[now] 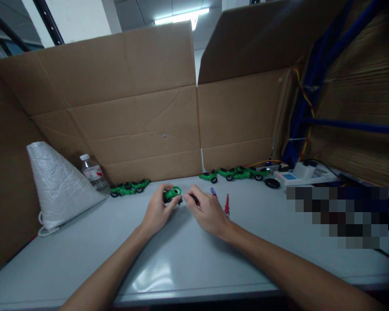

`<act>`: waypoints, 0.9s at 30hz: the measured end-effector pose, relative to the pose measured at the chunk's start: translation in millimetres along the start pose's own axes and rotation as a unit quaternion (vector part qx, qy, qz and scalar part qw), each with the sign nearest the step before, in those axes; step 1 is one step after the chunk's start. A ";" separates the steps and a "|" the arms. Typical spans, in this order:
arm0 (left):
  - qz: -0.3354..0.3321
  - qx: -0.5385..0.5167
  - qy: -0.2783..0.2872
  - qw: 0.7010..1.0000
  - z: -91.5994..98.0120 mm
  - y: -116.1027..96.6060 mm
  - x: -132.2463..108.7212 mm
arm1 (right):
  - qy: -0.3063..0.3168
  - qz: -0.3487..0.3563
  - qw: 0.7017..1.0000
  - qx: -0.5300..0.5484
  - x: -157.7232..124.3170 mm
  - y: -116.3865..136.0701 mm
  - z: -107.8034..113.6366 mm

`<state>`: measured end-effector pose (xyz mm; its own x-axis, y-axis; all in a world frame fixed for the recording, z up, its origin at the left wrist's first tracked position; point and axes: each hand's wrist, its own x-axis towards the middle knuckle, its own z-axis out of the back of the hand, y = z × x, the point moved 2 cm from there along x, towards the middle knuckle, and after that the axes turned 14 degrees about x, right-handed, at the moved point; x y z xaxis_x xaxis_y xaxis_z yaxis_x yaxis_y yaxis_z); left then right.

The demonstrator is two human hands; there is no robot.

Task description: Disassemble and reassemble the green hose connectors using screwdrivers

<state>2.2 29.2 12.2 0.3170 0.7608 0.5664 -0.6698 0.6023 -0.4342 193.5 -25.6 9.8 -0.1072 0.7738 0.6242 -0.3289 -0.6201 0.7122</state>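
My left hand (158,210), its fingers wrapped round a green toy car (172,194), holds it above the middle of the white table. A round opening with a pale ring shows on the car's near end. Close by on the right, my right hand (208,210) is closed in a pinch. Something small and dark sticks out by its fingers, too hidden to name. A small gap separates the two hands. Just beyond my right hand lie a red slim tool-like piece (227,204) and a blue-and-red piece (213,191), partly covered by the hand.
Green toy cars (130,188) stand along the back left, with more green cars (243,173) at back right. A silvery bag (60,190) and a water bottle (95,173) are left. A black ring (272,183) and a power strip (306,174) lie right. Cardboard walls (132,108) surround the table.
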 end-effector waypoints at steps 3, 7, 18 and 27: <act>0.026 -0.019 -0.016 0.999 -1.0 2.2 0.2 | -0.014 0.010 1.000 0.014 0.3 1.0 1.3; 0.039 -0.057 -0.033 0.997 1.2 2.1 1.8 | -0.028 0.021 0.999 0.025 1.2 -3.2 0.2; 0.095 -0.169 0.039 0.980 -0.9 1.9 5.8 | 0.007 0.030 0.998 0.056 -0.7 -10.6 -6.8; 0.182 -0.314 0.026 0.931 -0.9 0.0 5.3 | 0.025 0.043 0.997 0.057 0.7 -11.6 -7.2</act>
<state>4.4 33.5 14.6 0.1887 0.9433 0.2731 -0.2193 0.3115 -0.9246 190.5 -16.9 -0.3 -0.1785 0.7205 0.6701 -0.2086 -0.6933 0.6898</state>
